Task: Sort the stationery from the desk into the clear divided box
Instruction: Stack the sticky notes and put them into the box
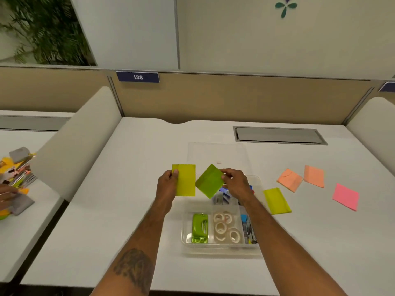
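— What are the hands holding?

— The left hand (pixel 168 182) pinches a yellow-green sticky note pad (pixel 185 180) upright; the right hand (pixel 235 183) has its grip clamped on a darker green sticky note pad (pixel 210 181), tilted like a diamond. Both are held above the clear divided box (pixel 259 249) on the white tabletop (pixel 128 167).

— What else is around?

— The box holds a green stapler (pixel 200 228), tape rolls (pixel 224 228) and pens (pixel 248 229). To its right lie another yellow-green pad (pixel 277 201), two orange pads (pixel 290 180) and a pink pad (pixel 345 196). The right forearm hides part of the box.
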`<state>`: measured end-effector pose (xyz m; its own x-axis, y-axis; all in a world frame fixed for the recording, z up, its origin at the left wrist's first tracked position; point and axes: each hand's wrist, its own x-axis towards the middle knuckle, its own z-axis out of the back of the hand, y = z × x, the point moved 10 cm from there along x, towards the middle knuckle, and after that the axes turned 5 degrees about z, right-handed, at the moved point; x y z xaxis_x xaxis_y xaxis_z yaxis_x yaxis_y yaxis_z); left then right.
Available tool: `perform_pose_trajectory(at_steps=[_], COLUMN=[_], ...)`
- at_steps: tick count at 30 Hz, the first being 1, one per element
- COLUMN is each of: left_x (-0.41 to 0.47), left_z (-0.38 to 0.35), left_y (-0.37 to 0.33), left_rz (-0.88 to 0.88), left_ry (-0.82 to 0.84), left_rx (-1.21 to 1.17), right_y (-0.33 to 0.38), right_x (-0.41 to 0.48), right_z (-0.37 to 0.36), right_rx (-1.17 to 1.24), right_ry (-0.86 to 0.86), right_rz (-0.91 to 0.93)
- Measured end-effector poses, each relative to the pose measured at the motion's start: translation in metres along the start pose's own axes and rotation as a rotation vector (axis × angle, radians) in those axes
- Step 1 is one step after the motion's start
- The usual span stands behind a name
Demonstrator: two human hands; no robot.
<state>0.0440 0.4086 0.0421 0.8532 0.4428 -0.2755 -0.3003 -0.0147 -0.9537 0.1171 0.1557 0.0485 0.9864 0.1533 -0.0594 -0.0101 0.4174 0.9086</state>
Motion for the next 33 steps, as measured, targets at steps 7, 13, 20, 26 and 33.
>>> perform_pose_trajectory(at_steps=[7, 13, 20, 26, 33], left_x=[0.013, 0.023, 0.024, 0.018, 0.015], left_z=[0.032, 0.041, 0.018, -0.021, -0.047], left_y=[0.013, 0.023, 0.025, 0.014, 0.007], left_rz=[0.041, 0.066, 0.072, 0.029, -0.069], left_ry=[-0.02, -0.029, 0.021, 0.112, 0.145], left_rx=[0.006, 0.007, 0.008, 0.064, 0.285], right_y=[0.013, -0.002, 0.002, 0.024, 0.022], right_x=[0.014, 0.019, 0.021, 0.026, 0.035], right_z=[-0.048, -0.077, -0.074, -0.064, -0.058], right_rx=[-0.31, -0.469, -0.449, 0.014, -0.103], right_ry=[0.111, 0.248, 0.209, 0.209, 0.244], right_rz=[0.09, 0.073, 0.086, -0.016, 0.041])
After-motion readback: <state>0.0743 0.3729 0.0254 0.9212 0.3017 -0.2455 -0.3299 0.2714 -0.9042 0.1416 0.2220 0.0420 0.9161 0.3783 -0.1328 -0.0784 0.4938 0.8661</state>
